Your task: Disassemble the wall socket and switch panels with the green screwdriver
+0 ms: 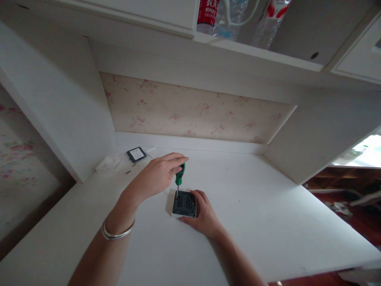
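Observation:
A green-handled screwdriver (179,177) stands nearly upright, its handle in the fingers of my left hand (160,172). The tip of its shaft meets the upper left part of a dark wall socket (185,204) set in a white box on the desk. My right hand (205,214) grips the socket box by its right side, thumb at the near edge and fingers at the far edge. A silver bangle circles my left wrist. Whether a screw sits under the tip is too small to tell.
A socket cover plate (136,154), white with a dark frame, lies at the back left of the white desk (253,214). Beside it are a clear plastic wrapper (108,163) and small brown pieces. An overhead shelf holds plastic bottles (207,14). Side panels flank the desk.

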Available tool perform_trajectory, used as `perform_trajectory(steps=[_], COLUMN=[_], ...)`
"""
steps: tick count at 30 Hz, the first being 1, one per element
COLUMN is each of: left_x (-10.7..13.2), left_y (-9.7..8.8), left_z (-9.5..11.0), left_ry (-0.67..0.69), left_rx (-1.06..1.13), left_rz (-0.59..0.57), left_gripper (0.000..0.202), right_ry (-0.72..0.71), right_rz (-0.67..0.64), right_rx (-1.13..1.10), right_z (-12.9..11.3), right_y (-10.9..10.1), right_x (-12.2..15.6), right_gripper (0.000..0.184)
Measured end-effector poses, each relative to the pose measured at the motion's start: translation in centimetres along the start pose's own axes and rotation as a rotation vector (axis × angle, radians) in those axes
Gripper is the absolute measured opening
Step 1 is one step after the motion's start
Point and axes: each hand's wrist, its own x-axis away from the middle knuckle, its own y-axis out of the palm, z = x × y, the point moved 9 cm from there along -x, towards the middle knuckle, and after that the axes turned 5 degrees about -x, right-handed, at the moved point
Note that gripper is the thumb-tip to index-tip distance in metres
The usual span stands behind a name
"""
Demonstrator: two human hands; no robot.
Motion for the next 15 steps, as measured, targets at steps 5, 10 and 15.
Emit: perform_trajectory(steps=[5,10,15], left_x=[-0.09,-0.12,-0.42], left_y=[-0.49,-0.72,-0.01], left_z=[0.49,-0.16,0.48], left_ry=[-0.014,-0.214,-0.237], left_rx=[-0.037,-0.291,-0.355], left_rz=[0.054,0.149,0.139], left_gripper=[0.03,0.021,0.025], right_ry=[0.017,0.006,0.005], right_rz=[-0.009,0.001,-0.008], right_rx=[0.005,0.0,0.001], right_z=[0.19,0.25,0.0], right_y=[0.07,0.15,0.16], right_x=[0.09,0.11,0.04], right_gripper=[0.085,0.084,0.084])
